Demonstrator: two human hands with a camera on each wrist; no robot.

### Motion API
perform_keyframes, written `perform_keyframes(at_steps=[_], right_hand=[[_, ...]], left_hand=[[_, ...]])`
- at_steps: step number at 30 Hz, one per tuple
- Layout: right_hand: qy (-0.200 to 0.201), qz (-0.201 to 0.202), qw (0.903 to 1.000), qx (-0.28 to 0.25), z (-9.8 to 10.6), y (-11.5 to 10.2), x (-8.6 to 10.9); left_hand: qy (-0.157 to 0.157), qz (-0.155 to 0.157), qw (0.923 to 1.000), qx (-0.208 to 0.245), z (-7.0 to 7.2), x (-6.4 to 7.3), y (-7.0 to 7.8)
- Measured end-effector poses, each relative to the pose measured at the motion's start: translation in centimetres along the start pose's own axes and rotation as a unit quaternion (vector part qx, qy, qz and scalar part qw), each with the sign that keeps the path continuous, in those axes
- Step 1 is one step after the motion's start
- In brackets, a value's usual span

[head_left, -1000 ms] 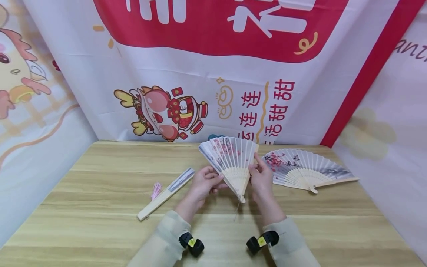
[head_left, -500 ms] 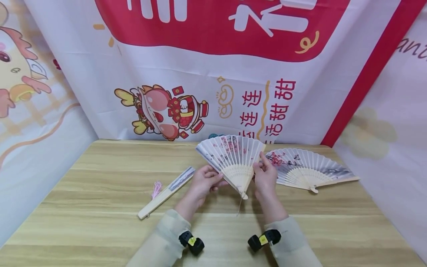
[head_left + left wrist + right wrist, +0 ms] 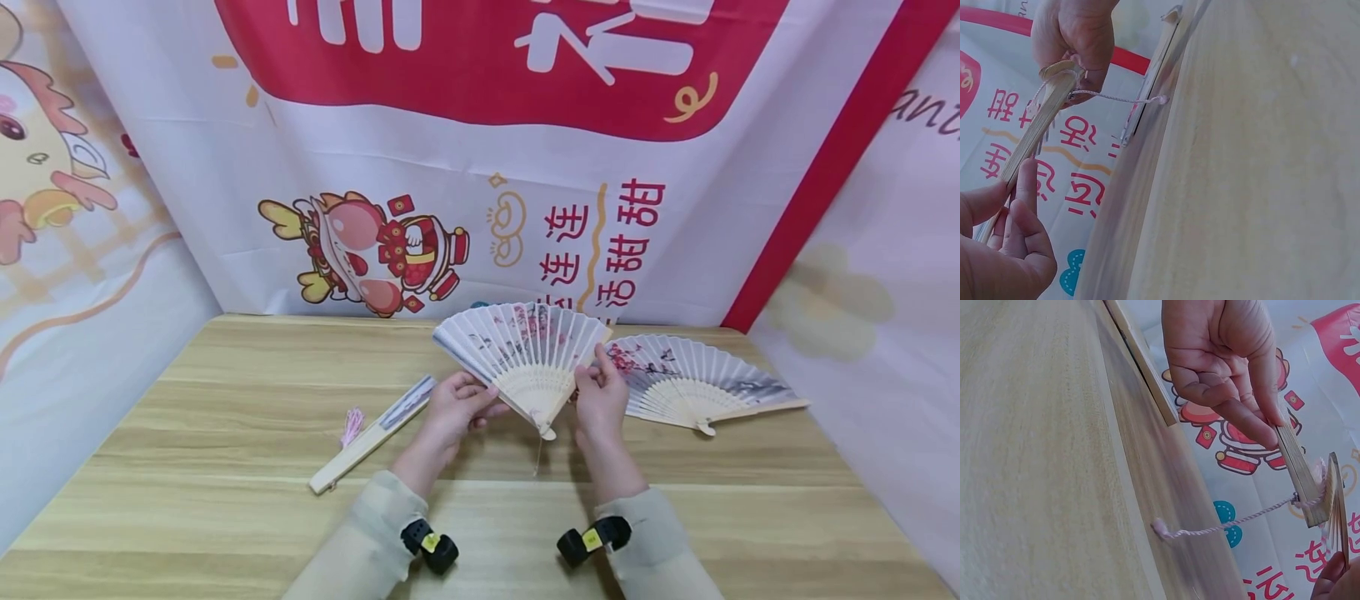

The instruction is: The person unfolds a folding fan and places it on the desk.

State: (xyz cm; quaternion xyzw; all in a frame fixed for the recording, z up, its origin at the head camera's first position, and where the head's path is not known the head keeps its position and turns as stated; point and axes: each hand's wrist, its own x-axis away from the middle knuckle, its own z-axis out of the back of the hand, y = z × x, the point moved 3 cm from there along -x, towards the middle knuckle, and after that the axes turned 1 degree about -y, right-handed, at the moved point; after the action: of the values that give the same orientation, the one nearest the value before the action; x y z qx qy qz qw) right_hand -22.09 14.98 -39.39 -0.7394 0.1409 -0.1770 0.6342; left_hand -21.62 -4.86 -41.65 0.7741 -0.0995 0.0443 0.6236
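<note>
A partly spread folding fan (image 3: 528, 350) with pink blossoms on pale cloth is held up over the middle of the table. My left hand (image 3: 453, 408) pinches its left guard stick between thumb and fingers; the right wrist view shows this grip on the wooden stick (image 3: 1297, 469). On the opposite edge, my right hand (image 3: 602, 400) grips the right guard, thumb toward me. From the pivot hangs a thin pink cord (image 3: 1119, 98). In the left wrist view the fan appears edge-on, so its painted face is hidden there.
A closed folding fan (image 3: 375, 433) with a pink tassel (image 3: 352, 427) lies left on the wooden table (image 3: 187, 467). Behind my right hand rests a spread fan (image 3: 690, 383), blossoms on grey-white cloth. A printed banner (image 3: 480, 150) hangs along the table's back edge.
The held fan has spread wider. My right hand has moved right and slightly away from me with its guard, while the left hand stays nearly in place. The fans on the table have not moved.
</note>
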Motion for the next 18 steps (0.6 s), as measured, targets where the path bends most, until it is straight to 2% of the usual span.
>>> perform_keyframes(at_steps=[18], right_hand=[[0.026,0.001,0.9983,-0.052,0.10,0.06,-0.07]], left_hand=[[0.023,-0.014,0.9989,0.038,0.45,-0.30,-0.14]])
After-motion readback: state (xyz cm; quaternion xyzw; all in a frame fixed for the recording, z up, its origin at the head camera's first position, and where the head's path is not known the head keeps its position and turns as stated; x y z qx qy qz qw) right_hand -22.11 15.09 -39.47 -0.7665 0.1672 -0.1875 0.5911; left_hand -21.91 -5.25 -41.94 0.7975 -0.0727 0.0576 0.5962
